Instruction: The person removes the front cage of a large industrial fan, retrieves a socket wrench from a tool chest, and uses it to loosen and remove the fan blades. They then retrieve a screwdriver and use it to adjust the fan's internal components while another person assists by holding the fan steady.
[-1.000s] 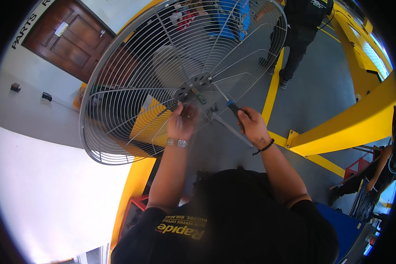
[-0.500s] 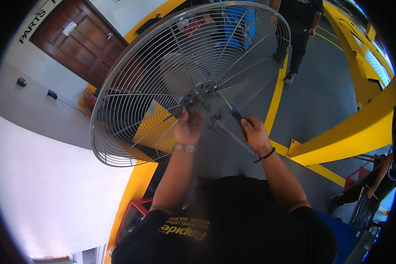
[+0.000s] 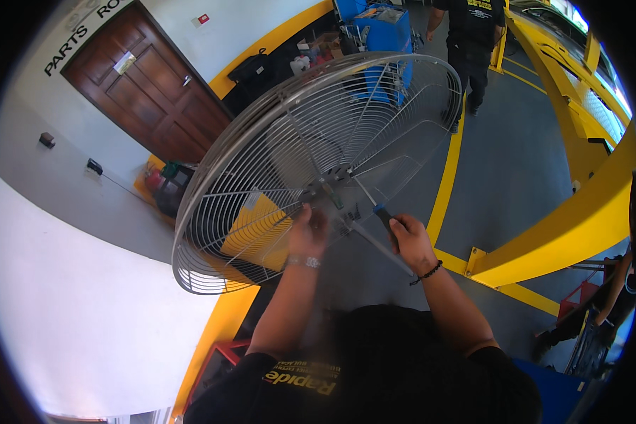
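A large round metal fan (image 3: 318, 116) with a wire guard stands tilted in front of me. My right hand (image 3: 411, 244) is closed around the dark, blue-collared handle of a screwdriver (image 3: 383, 215). The screwdriver's thin shaft slants up and left, its tip at the right edge of the guard's hub plate (image 3: 319, 189). At that plate's lower left edge my left hand (image 3: 309, 232) is raised, an upper fingertip against or very near it. Its other fingers are blurred, so their grip cannot be made out. A grey support bar (image 3: 378, 246) runs down right from behind the hub.
A yellow lift post (image 3: 558, 237) stands at the right, yellow lines marking the grey floor. One person (image 3: 473, 49) is at the far end, another (image 3: 601, 304) at the right edge. A blue machine (image 3: 385, 35) and a brown door (image 3: 145, 88) lie beyond the fan.
My view has tilted up, so the fan and both hands sit lower and more of the back wall shows. The far person has moved farther away. The screwdriver stays at the hub.
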`<state>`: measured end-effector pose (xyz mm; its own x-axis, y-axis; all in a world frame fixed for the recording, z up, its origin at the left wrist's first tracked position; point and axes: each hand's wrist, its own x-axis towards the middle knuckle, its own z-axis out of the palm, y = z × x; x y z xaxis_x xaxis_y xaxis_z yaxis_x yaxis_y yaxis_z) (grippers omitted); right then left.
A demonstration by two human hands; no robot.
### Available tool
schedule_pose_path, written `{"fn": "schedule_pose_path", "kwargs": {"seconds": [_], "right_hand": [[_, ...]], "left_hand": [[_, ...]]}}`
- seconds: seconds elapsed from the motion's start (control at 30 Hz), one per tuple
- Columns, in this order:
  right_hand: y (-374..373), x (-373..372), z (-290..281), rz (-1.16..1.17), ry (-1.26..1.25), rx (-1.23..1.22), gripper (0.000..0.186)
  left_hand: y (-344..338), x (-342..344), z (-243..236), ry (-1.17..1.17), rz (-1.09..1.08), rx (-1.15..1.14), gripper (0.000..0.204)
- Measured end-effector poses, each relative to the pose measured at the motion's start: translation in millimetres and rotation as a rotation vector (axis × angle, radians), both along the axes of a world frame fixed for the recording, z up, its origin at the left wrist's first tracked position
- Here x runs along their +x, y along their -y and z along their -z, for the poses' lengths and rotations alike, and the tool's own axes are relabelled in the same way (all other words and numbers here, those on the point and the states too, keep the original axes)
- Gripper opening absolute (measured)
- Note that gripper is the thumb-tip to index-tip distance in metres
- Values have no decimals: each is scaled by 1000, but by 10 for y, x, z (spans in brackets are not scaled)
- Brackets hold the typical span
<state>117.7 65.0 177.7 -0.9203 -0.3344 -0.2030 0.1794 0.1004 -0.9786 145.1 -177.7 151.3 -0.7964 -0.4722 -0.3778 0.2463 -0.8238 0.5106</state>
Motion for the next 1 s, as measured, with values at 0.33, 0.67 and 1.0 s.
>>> {"fn": "schedule_pose_path", "kwargs": {"seconds": [0.33,0.67,1.0], "right_hand": [[-64,-9,96,19,32,-31,31],[-51,34,23,-29,107,-138,33],[15,64,-10,-5,118,-170,32]], "left_hand": [[27,-46,421,-81,35,-237,13],[60,-72,532,-1,54,-295,10],[252,-117,666,60,140,-133,7]]}}
